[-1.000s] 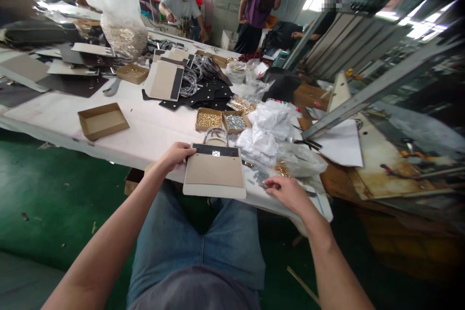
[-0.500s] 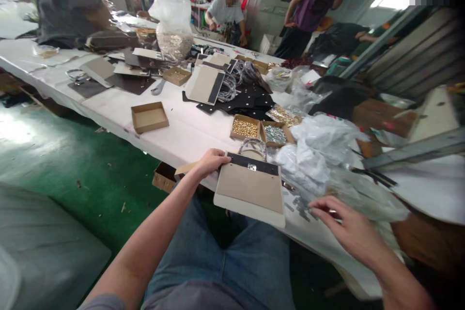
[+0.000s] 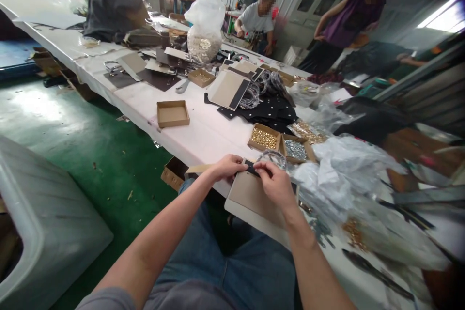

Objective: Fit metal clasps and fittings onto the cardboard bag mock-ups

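Note:
A beige bag panel (image 3: pixel 250 196) with a black strip along its top lies at the table's front edge, over my lap. My left hand (image 3: pixel 229 166) grips its upper left corner, fingers closed. Against the black strip, close beside the left hand, my right hand (image 3: pixel 274 181) is closed in a pinch; whatever its fingertips hold is too small to make out. Behind the panel's top edge shows a plastic-wrapped handle (image 3: pixel 272 158). Small flat metal pieces (image 3: pixel 321 231) lie to the right of my right forearm, partly hidden by it.
Beyond my hands stand a box of gold-coloured studs (image 3: pixel 264 138) and a box of silver ones (image 3: pixel 295 149). Crumpled plastic bags (image 3: pixel 334 169) fill the right. A shallow cardboard box (image 3: pixel 173 113) sits left, with stacked panels (image 3: pixel 230 88) farther back. Two people are across the table.
My right hand has moved left from the small metal pieces to the panel's black strip. The left hand still grips the panel's corner. The whole view has shifted.

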`<state>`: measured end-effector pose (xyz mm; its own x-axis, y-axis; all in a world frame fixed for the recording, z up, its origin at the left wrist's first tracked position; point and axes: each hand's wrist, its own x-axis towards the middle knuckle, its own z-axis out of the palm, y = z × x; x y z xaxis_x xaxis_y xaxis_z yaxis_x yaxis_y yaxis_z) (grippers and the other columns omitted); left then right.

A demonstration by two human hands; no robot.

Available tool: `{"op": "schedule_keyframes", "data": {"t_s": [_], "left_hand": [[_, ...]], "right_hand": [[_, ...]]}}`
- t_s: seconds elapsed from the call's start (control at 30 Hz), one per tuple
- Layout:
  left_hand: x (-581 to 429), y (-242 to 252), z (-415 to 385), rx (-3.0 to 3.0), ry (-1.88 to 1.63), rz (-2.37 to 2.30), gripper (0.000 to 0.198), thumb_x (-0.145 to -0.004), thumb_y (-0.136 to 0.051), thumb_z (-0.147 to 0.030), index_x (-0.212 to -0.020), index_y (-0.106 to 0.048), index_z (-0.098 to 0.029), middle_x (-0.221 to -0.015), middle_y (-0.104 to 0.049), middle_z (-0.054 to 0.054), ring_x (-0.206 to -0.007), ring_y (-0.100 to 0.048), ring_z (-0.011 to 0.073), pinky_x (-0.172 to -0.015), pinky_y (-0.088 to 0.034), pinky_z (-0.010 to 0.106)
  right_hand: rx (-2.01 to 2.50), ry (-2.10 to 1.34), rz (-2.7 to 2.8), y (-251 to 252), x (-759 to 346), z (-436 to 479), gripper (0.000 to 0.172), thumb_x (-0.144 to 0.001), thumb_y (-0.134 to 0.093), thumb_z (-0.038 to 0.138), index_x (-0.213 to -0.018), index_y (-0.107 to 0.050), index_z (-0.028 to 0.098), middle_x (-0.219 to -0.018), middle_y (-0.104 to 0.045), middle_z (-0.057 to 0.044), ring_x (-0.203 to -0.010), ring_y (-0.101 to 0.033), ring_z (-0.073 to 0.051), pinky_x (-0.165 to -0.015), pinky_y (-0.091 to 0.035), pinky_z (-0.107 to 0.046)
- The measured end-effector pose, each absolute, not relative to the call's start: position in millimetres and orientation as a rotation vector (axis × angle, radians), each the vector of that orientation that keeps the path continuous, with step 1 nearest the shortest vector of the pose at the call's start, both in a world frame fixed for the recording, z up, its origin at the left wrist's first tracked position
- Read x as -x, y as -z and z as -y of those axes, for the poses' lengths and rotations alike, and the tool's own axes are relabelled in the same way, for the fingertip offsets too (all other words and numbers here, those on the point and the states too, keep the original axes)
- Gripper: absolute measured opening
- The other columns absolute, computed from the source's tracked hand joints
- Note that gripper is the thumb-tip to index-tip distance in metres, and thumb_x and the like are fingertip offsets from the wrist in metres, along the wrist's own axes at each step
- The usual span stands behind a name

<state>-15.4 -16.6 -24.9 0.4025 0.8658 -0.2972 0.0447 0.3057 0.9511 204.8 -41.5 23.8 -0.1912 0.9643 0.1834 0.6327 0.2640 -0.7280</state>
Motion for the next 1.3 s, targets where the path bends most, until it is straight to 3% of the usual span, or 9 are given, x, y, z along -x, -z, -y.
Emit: {"op": "schedule_keyframes", "data": {"t_s": [0.17,0.33,0.47,0.8,0.97,1.13,1.3], "left_hand": [[14.2,26.8,17.7,-1.152,-0.758,-1.025,0.039,-0.093,-0.082,-0.048,-0.079,-0.060,-0.019,-0.064,-0.055,-0.004,-0.048,-0.054,0.0107,-0.043,-0.040,0.020],[18.9,20.2,19.9,-1.171,-0.698,-1.032,0.038,-0.096,-0.078,-0.047,-0.076,-0.061,-0.019,-0.060,-0.055,-0.003,-0.045,-0.053,0.0105,-0.041,-0.035,0.019],[16.6,18.5,22.1,-1.180,-0.731,-1.066,0.039,-0.093,-0.081,-0.047,-0.076,-0.062,-0.019,-0.061,-0.055,-0.003,-0.048,-0.051,0.0094,-0.044,-0.037,0.019],[7.6,32.6,15.5,-1.130,-0.759,-1.011,0.044,-0.088,-0.085,-0.055,-0.078,-0.071,-0.015,-0.064,-0.056,-0.003,-0.052,-0.046,0.0082,-0.047,-0.038,0.020],[6.7,33.5,16.2,-1.156,-0.776,-1.039,0.043,-0.091,-0.083,-0.053,-0.077,-0.069,-0.015,-0.061,-0.051,-0.004,-0.051,-0.044,0.0084,-0.044,-0.033,0.020],[3.6,33.6,12.9,-1.135,-0.743,-1.056,0.040,-0.091,-0.084,-0.049,-0.076,-0.070,-0.015,-0.063,-0.055,-0.003,-0.051,-0.045,0.0081,-0.046,-0.035,0.021],[2.3,27.7,13.2,-1.102,-0.739,-1.115,0.044,-0.089,-0.088,-0.046,-0.068,-0.062,-0.017,-0.059,-0.049,-0.005,-0.050,-0.040,0.0072,-0.046,-0.031,0.021]], "right_hand": [[1.382,-0.543,2.017,-22.8,-203.2,45.9,0.028,-0.110,-0.057,0.035,-0.118,-0.081,0.025,-0.126,-0.082,-0.010,-0.120,-0.075,-0.031,-0.111,-0.056,-0.050],[1.360,-0.460,2.220,-23.8,-200.5,49.7,0.037,-0.105,-0.072,0.045,-0.135,-0.076,0.024,-0.126,-0.077,-0.014,-0.109,-0.074,-0.033,-0.099,-0.062,-0.051],[1.265,-0.393,2.297,-23.9,-198.0,51.5,0.027,-0.108,-0.067,0.041,-0.128,-0.076,0.025,-0.124,-0.076,-0.015,-0.119,-0.072,-0.036,-0.109,-0.058,-0.055],[1.266,-0.324,2.277,-17.3,-200.9,54.5,0.022,-0.113,-0.060,0.037,-0.127,-0.071,0.024,-0.125,-0.074,-0.014,-0.119,-0.070,-0.034,-0.109,-0.057,-0.051],[1.328,-0.186,2.283,-7.7,-196.2,60.2,0.025,-0.115,-0.054,0.038,-0.130,-0.068,0.023,-0.125,-0.073,-0.015,-0.123,-0.067,-0.036,-0.109,-0.056,-0.051],[1.385,-0.117,2.262,1.5,-194.5,63.8,0.030,-0.117,-0.049,0.042,-0.134,-0.066,0.023,-0.128,-0.072,-0.016,-0.126,-0.066,-0.037,-0.106,-0.056,-0.050],[1.388,-0.118,2.235,4.2,-194.3,65.2,0.032,-0.118,-0.047,0.043,-0.136,-0.066,0.024,-0.129,-0.072,-0.016,-0.127,-0.065,-0.036,-0.107,-0.055,-0.050]]}}
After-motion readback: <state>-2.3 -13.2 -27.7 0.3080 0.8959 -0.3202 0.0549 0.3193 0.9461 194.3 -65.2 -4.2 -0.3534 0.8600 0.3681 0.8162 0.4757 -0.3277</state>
